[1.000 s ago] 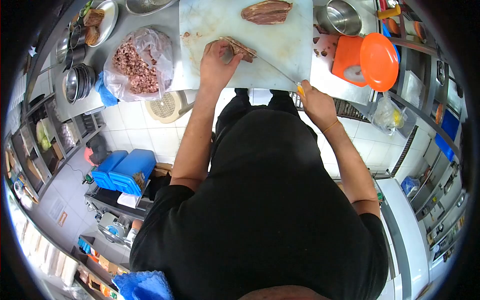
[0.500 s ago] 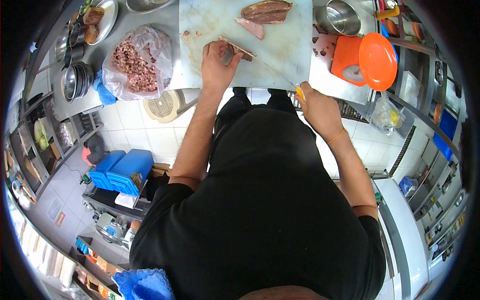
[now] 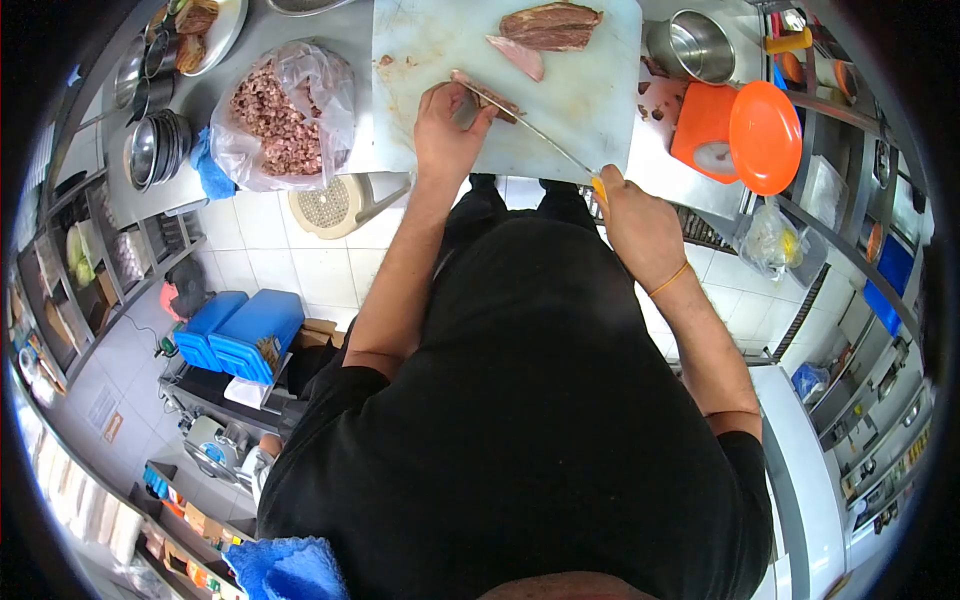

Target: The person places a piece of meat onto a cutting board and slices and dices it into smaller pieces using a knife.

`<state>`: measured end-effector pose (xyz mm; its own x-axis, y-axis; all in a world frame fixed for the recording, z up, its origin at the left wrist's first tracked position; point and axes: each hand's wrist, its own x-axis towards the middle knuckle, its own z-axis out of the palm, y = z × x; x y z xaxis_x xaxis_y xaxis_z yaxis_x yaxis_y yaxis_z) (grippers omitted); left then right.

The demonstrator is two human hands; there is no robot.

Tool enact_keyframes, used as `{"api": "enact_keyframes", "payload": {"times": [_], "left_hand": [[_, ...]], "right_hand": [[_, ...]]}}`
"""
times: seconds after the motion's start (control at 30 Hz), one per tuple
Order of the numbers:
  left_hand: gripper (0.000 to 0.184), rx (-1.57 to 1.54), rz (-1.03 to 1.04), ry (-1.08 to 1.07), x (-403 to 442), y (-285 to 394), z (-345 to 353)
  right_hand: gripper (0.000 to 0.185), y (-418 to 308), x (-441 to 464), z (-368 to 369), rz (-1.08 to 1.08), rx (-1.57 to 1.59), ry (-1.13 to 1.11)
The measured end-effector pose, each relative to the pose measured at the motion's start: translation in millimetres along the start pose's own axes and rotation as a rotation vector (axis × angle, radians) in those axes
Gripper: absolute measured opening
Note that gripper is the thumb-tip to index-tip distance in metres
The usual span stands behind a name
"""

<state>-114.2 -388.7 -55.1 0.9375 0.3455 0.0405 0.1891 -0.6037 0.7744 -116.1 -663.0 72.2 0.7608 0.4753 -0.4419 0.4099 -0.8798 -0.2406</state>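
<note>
My right hand (image 3: pixel 642 228) is closed round the yellow handle of a long thin knife (image 3: pixel 556 146). Its blade slants up and left over the white cutting board (image 3: pixel 420 45), with the far part lying along a small strip of meat (image 3: pixel 497 104). That strip is gripped by my left hand (image 3: pixel 448 125), fingers bent and thumb against it. Farther back on the board are a large brown-red piece of meat (image 3: pixel 552 26) and a thin pink slice (image 3: pixel 517 60).
Left of the board stands a clear plastic bag of diced meat (image 3: pixel 275 120), with stacked metal bowls (image 3: pixel 156 150) beyond. To the right are a metal pot (image 3: pixel 692 46), an orange kitchen scale (image 3: pixel 702 130) and an orange plate (image 3: pixel 765 138). Dark scraps lie near the pot.
The view has shifted slightly, so the board and its contents sit farther right. The knife blade now shows more plainly, lying along the strip of meat. Both hands keep their grip.
</note>
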Motion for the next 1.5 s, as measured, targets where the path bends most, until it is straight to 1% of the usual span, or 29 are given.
{"api": "enact_keyframes", "payload": {"times": [0.03,0.13,0.23,0.37,0.43,0.53,0.63,0.73,0.83,0.93,1.03,1.13,1.23,1.33,1.43,1.5], "left_hand": [[0.048,-0.014,-0.012,0.002,-1,2,0],[0.049,-0.058,0.023,0.064,-2,1,4],[0.048,-0.027,0.05,0.047,1,1,3],[0.047,0.025,0.053,0.003,2,2,-2],[0.048,0.077,0.055,-0.035,4,1,-3],[0.046,0.065,0.046,-0.054,6,2,-4],[0.046,0.1,0.052,-0.072,7,0,-5],[0.045,0.138,0.026,-0.086,8,4,-7],[0.046,0.13,0.054,-0.074,9,3,-5],[0.046,0.08,0.057,-0.057,7,7,-6],[0.047,0.095,0.06,-0.079,9,3,-6],[0.047,0.105,0.056,-0.101,9,1,-7],[0.048,0.13,0.044,-0.113,10,4,-8],[0.048,0.108,0.093,-0.074,10,-3,-4],[0.045,0.06,0.112,-0.012,8,-3,0],[0.045,0.075,0.112,-0.024,8,-4,0]], "right_hand": [[0.029,0,1,0,-0.008,0.004,0.0],[0.024,-2,0,0,0.007,-0.017,-0.03],[0.023,-3,-5,10,0.02,-0.014,-0.002],[0.021,-5,-1,2,-0.008,0.01,-0.01],[0.018,-8,6,-2,-0.024,0.022,-0.019],[0.014,-16,22,-2,-0.032,0.048,-0.004],[0.013,-25,48,11,-0.045,0.039,0.018],[0.013,-25,51,7,-0.056,0.045,0.011],[0.013,-12,24,-3,-0.019,0.061,-0.023],[0.02,1,6,4,0.049,0.008,-0.09],[0.021,-6,23,17,0.005,0.055,-0.014],[0.021,-17,61,29,-0.058,0.125,0.051],[0.022,-15,66,33,-0.078,0.099,0.05],[0.022,5,35,25,-0.061,0.123,0.005],[0.023,14,19,20,0.015,0.076,-0.097],[0.024,12,30,30,-0.029,0.095,-0.041]]}}
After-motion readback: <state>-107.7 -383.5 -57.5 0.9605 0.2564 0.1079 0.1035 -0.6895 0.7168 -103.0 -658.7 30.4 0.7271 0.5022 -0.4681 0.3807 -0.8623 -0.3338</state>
